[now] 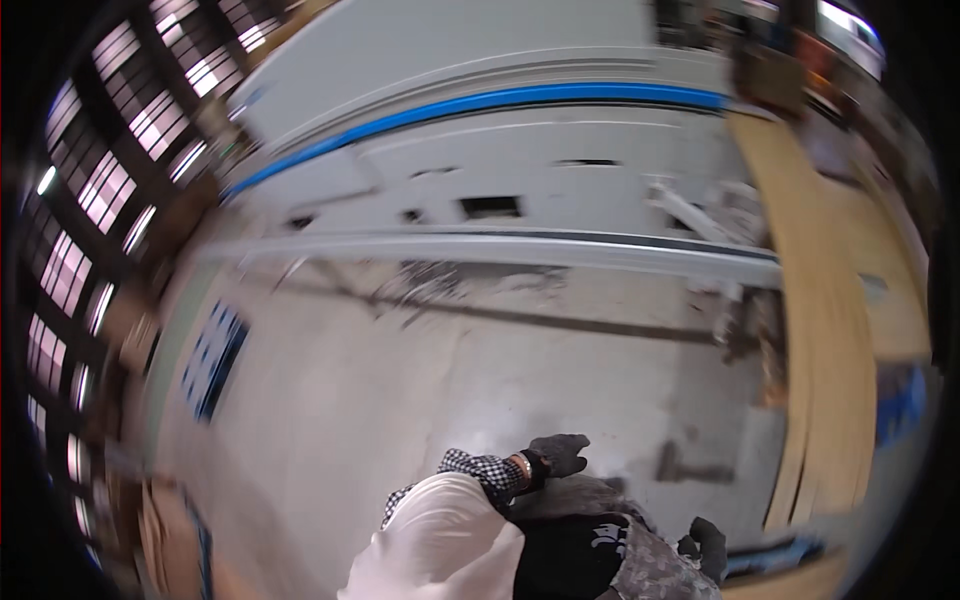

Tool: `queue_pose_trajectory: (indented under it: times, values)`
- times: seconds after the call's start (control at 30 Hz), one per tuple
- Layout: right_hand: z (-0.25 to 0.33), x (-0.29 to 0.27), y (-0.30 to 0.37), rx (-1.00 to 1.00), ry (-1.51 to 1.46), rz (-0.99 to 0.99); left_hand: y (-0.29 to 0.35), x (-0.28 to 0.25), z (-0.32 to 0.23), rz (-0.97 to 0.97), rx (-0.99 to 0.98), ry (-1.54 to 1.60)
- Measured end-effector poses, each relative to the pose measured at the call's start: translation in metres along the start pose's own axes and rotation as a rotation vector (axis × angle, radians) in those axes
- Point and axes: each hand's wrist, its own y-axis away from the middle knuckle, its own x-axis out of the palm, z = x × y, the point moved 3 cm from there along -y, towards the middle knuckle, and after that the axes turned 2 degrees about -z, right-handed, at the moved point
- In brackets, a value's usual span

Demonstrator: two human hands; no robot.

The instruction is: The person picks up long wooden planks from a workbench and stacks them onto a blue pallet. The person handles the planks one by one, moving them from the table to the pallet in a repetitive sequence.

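My left hand (560, 455), in a dark grey glove, reaches out in front of my body over the bare floor. Its fingers are loosely apart and nothing shows in them. A checkered cuff and a wristband sit behind the glove. My right hand (708, 545), also gloved in dark grey, hangs low by my right side with thumb and fingers apart. No object is visible in it. It is nearest to a blue and black item (770, 556) on the floor side, blurred. Neither hand touches the large grey machine (600, 190) ahead.
A long metal rail (500, 245) runs across the machine's front, below a blue strip (530, 95). Long wood-coloured boards (825, 350) are stacked at the right. A blue slotted piece (213, 360) lies on the floor at left. Brown cardboard (170, 535) stands lower left.
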Motion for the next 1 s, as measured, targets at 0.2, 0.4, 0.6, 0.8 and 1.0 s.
queue_pose_trajectory:
  times: [0.2,0.4,0.6,0.8,1.0]
  values:
    - [0.078,-0.008,-0.059,-0.332,0.245,0.247,0.124,0.055,0.018,-0.193,-0.471,0.323]
    - [0.1,-0.007,-0.066,-0.635,0.332,0.474,0.15,0.178,0.008,-0.276,-0.449,0.485]
    - [0.163,-0.057,0.005,-1.091,0.507,0.458,0.136,0.163,0.005,-0.11,-0.349,0.303]
    - [0.077,-0.112,0.064,-0.358,0.302,0.052,0.046,0.103,-0.062,0.078,0.088,0.109]
    - [0.004,-0.123,0.176,0.106,0.208,-0.152,-0.025,0.089,-0.243,0.418,0.192,0.886]
